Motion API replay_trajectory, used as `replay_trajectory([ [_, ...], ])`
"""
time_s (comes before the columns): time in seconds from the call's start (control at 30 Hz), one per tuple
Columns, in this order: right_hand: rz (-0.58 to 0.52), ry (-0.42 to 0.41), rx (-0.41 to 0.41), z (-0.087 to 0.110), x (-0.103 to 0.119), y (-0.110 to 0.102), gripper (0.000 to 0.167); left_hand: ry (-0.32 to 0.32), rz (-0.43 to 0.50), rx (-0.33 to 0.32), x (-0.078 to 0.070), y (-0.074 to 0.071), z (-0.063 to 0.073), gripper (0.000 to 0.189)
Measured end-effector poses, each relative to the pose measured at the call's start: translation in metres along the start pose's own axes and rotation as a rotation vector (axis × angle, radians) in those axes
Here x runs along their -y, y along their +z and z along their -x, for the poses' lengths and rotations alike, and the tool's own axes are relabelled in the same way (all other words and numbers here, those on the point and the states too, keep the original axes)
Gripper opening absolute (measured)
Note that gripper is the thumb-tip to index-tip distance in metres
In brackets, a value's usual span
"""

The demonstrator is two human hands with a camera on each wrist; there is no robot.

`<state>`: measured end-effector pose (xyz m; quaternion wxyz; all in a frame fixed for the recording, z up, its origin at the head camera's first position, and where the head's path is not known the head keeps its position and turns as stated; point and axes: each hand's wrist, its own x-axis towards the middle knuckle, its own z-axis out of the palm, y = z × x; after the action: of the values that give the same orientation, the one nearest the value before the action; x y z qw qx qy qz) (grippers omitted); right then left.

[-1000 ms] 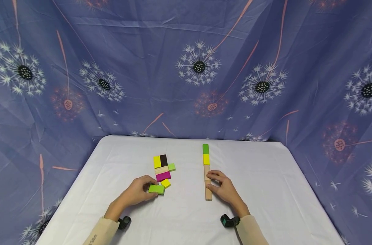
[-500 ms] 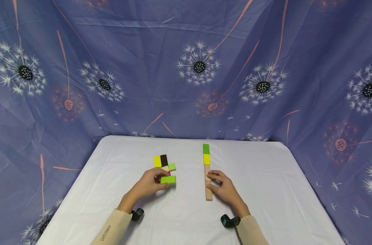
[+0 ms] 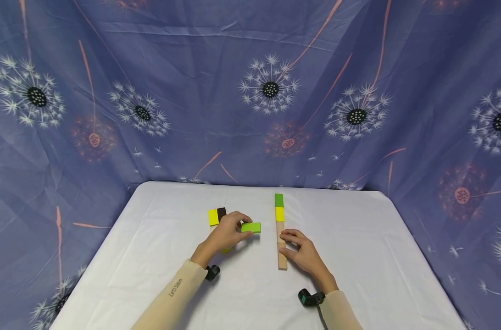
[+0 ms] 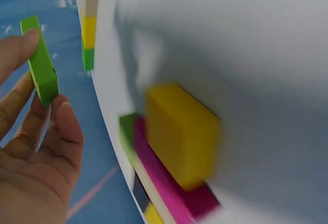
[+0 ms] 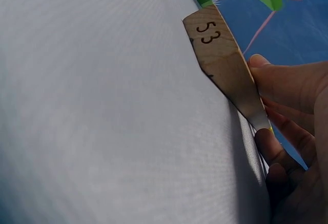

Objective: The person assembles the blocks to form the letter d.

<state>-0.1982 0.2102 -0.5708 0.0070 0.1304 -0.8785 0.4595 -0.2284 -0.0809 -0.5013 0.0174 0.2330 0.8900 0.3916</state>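
Note:
My left hand [image 3: 230, 231] pinches a light green block [image 3: 251, 228] between thumb and fingers, above the table between the block cluster and the row. In the left wrist view the same light green block [image 4: 43, 62] tilts in the fingertips. A straight row holds a green block [image 3: 279, 200], a yellow block [image 3: 279, 214] and two plain wooden blocks [image 3: 282, 262]. My right hand [image 3: 306, 252] rests its thumb and relaxed fingers against the right side of the wooden blocks. One wooden block [image 5: 210, 39] bears the number 53 in the right wrist view.
Below my left hand lie a yellow block [image 4: 179, 131], a magenta block [image 4: 164, 183], a plain wooden strip, a dark brown block [image 3: 221, 213] and another yellow block [image 3: 213, 217]. White cloth [image 3: 349, 220] covers the table; a blue patterned curtain [image 3: 209, 91] hangs behind.
My left hand has carried the light green block away to the right and farther back, from beside the cluster toward the row. My right hand has stayed at the wooden blocks.

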Motion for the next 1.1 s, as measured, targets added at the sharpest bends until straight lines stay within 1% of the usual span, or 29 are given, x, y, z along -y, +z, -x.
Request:
replay_trajectory([
  [0.07, 0.006, -0.004, -0.001, 0.001, -0.001, -0.001, 0.04, 0.004, -0.013, 0.006, -0.005, 0.005, -0.009, 0.031],
  [0.13, 0.015, -0.014, 0.003, 0.0, -0.003, -0.001, 0.041, -0.006, -0.017, 0.014, -0.01, 0.009, -0.017, 0.031],
  [0.27, 0.017, -0.017, 0.002, 0.0, -0.002, -0.002, 0.041, -0.014, -0.006, 0.018, -0.016, 0.015, -0.031, 0.032],
  [0.43, 0.005, -0.014, 0.009, -0.001, 0.0, -0.003, 0.042, -0.042, 0.015, -0.015, -0.017, 0.024, -0.044, 0.034],
  [0.57, 0.003, -0.015, 0.019, -0.001, -0.001, -0.003, 0.042, -0.062, 0.017, -0.032, -0.014, 0.032, -0.051, 0.033],
  [0.8, -0.004, -0.015, 0.014, 0.0, -0.001, -0.003, 0.042, -0.096, 0.004, -0.018, -0.006, 0.043, -0.062, 0.03],
  [0.93, -0.003, -0.007, 0.011, 0.001, -0.001, -0.003, 0.042, -0.095, 0.004, -0.009, -0.002, 0.048, -0.067, 0.03],
  [1.1, -0.001, -0.005, 0.005, 0.0, -0.002, -0.002, 0.042, -0.117, -0.009, -0.006, 0.001, 0.051, -0.069, 0.031],
])
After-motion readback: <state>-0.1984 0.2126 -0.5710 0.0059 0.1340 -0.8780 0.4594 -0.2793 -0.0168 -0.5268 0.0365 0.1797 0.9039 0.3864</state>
